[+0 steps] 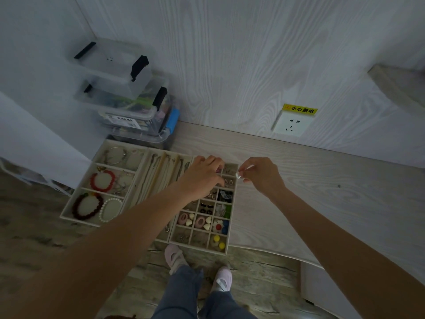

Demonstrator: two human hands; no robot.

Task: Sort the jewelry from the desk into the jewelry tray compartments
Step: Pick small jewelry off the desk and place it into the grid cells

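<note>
- our right hand [259, 176] pinches a small white earring [238, 174] at the tray's [232, 217] far right corner: light, slippery.
- our left hand [204, 174] curls into compartments; grip unclear.

Pale wood-grain wall [230, 54], wall socket [293, 124]

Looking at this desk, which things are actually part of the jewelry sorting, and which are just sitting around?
Part of the job:
jewelry tray, three sections, already holding bracelets, chains and small pieces
small white piece, pinched in the right hand
left hand, reaching into the small compartments

Just lying about:
stacked clear storage boxes
wall socket with its yellow warning label
</note>
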